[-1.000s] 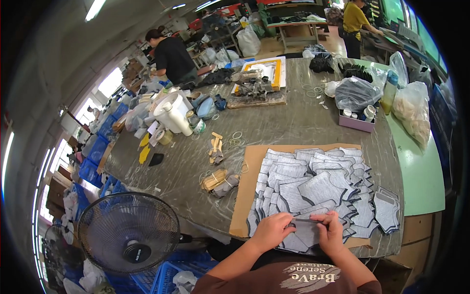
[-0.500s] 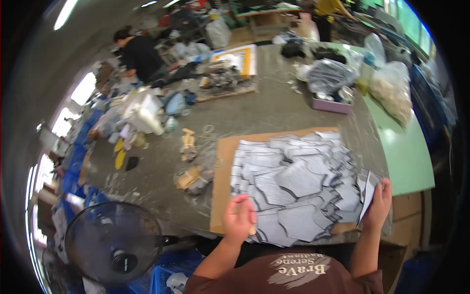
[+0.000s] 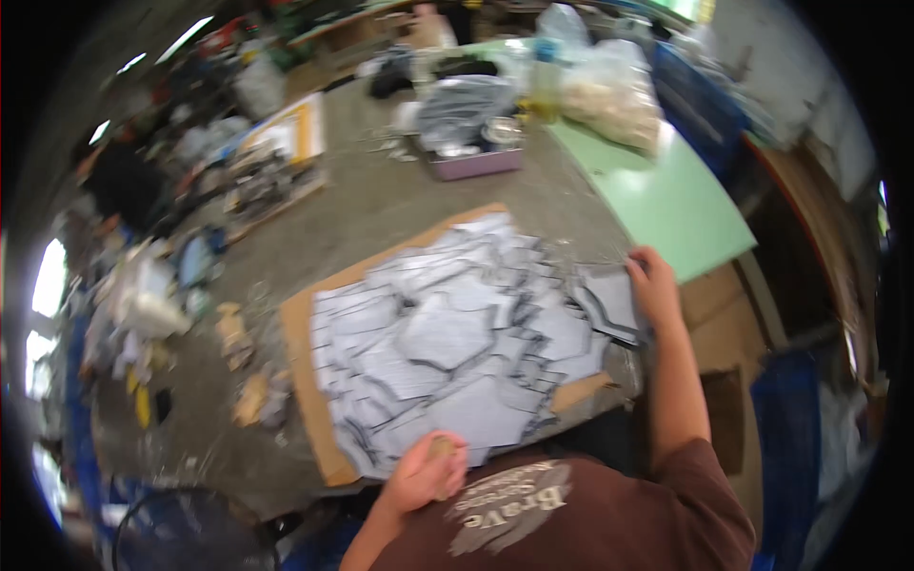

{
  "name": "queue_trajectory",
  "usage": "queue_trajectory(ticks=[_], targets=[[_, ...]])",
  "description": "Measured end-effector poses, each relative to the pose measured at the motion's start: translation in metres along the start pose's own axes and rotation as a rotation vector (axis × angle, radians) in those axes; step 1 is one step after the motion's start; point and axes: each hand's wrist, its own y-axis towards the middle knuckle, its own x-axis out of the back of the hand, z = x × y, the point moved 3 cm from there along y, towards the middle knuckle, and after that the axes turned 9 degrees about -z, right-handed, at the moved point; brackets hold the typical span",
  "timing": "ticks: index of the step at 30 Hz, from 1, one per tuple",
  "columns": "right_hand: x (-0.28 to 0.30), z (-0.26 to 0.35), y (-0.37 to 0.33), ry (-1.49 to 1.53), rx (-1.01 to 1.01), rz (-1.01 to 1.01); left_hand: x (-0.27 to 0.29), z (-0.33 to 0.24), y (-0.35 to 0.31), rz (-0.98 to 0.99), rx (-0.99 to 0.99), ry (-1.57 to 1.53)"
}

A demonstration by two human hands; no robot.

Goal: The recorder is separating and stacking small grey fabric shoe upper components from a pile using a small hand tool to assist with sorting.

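Pieces of grey material (image 3: 447, 333) with dark edges are lying overlapped on a brown cardboard sheet (image 3: 303, 371), which is resting on the dark table (image 3: 352, 190). I am keeping the left hand (image 3: 424, 476) curled around a small tan thing (image 3: 442, 455), too blurred for naming, by the near edge of the sheet. My right hand (image 3: 652, 285) is touching the outer edge of a separate grey stack (image 3: 609, 300), right of the sheet; whether its fingers are pinching, I cannot tell. Beyond, a purple box (image 3: 476, 164) is holding a grey bag (image 3: 462, 109).
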Motion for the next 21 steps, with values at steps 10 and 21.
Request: queue_trajectory(ticks=[10,21], targets=[[0.019,0.139,-0.123,0.141,0.682,0.414,0.002,0.014,0.021,-0.191,-0.145,0.078],[-0.046,0.150,-0.164,-0.162,0.888,0.602,0.016,0.004,0.045,-0.194,-0.410,0.090]])
